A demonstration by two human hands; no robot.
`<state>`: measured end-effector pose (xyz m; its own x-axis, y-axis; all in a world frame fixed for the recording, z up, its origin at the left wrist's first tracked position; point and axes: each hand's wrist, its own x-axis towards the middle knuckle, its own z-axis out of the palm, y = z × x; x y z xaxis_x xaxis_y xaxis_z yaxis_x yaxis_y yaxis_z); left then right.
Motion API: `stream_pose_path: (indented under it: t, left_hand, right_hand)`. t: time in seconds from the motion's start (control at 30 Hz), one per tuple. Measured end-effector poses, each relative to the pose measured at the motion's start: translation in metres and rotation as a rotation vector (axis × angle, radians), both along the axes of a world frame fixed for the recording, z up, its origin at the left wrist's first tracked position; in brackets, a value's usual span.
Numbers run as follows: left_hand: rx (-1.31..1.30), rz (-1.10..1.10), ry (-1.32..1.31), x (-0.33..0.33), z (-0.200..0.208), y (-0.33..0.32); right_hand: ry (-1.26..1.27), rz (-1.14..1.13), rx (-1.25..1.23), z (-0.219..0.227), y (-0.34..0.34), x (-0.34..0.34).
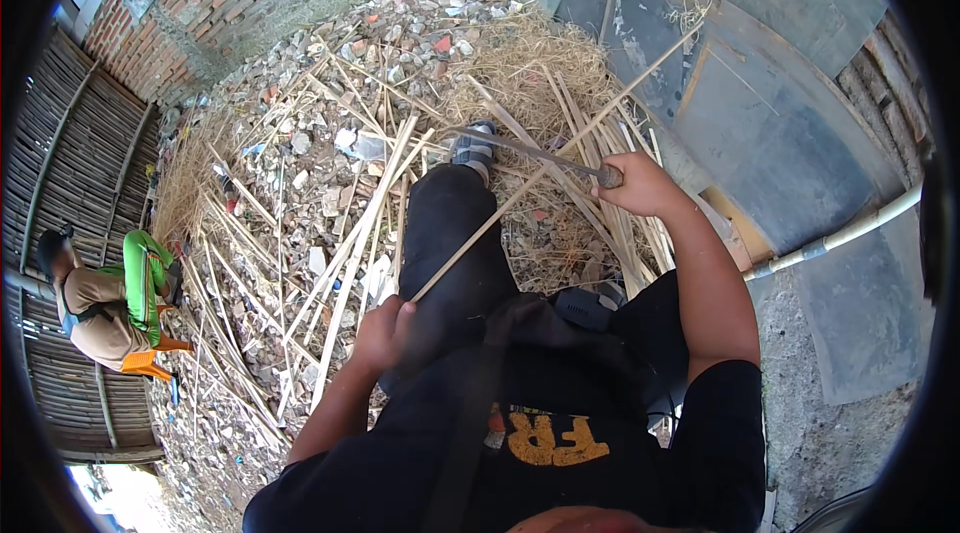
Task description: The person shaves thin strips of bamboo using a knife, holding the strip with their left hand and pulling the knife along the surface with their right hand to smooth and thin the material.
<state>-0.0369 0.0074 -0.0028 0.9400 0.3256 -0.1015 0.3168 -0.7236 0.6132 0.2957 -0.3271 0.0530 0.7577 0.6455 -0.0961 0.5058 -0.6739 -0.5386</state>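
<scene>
Beside the dark trouser leg [455,233], the left hand [383,335] clasps the near end of a long strip [470,245], while the right hand [642,187] grips a long knife [535,151] by its handle [608,176]. The strip slants up to the right, crossing the knife; whether they touch, I cannot tell. Beyond lie loose strips [370,198], straw [525,58] and rubble [320,143], a person [108,308] seated at far left.

Long tan bamboo strip [484,230], slanted, long-bladed knife [527,148] crossing it
</scene>
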Motion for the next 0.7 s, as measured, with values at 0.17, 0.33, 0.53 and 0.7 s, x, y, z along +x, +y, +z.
stream_pose_path:
  t: [0.17, 0.33, 0.53, 0.7]
  left_hand:
    - [-0.053, -0.015, -0.022, 0.002, -0.001, 0.002]
    - [-0.053, 0.012, 0.035, -0.002, 0.01, -0.004]
    - [-0.014, 0.009, 0.041, 0.005, 0.01, -0.008]
    - [0.048, -0.007, 0.035, 0.006, 0.002, -0.008]
  right_hand:
    - [0.001, -0.01, 0.02, 0.002, 0.0, 0.0]
    - [-0.051, 0.0, 0.036, 0.003, -0.002, -0.005]
    - [-0.093, 0.043, 0.019, 0.002, 0.001, -0.008]
    - [-0.163, 0.037, -0.115, 0.015, 0.004, -0.018]
